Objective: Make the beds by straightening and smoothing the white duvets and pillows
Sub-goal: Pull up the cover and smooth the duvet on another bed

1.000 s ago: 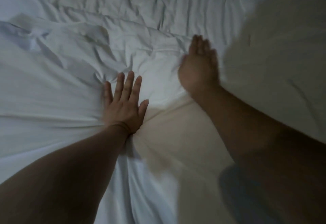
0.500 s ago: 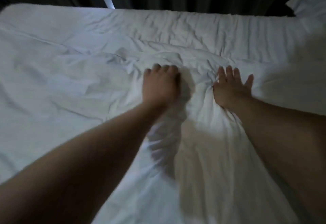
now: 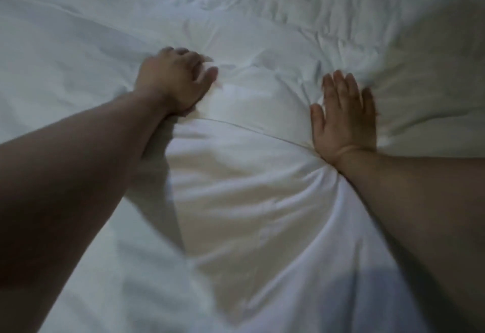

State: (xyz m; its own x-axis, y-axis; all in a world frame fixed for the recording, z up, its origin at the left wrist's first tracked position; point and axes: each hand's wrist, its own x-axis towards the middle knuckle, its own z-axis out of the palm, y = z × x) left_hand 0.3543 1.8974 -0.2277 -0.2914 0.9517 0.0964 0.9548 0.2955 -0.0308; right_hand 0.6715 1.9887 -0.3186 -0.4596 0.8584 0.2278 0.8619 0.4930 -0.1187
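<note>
Here the white duvet (image 3: 249, 201) lies spread under both hands. The right hand (image 3: 343, 120) presses flat on it, fingers straight. The left hand (image 3: 174, 80) curls into the cloth, but it is too blurry to tell if it grabs any.

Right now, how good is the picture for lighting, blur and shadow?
Head view: dim light, warm bright patch on the white duvet between the hands; left hand motion-blurred, right hand sharper; left forearm casts a dark shadow on it.
</note>
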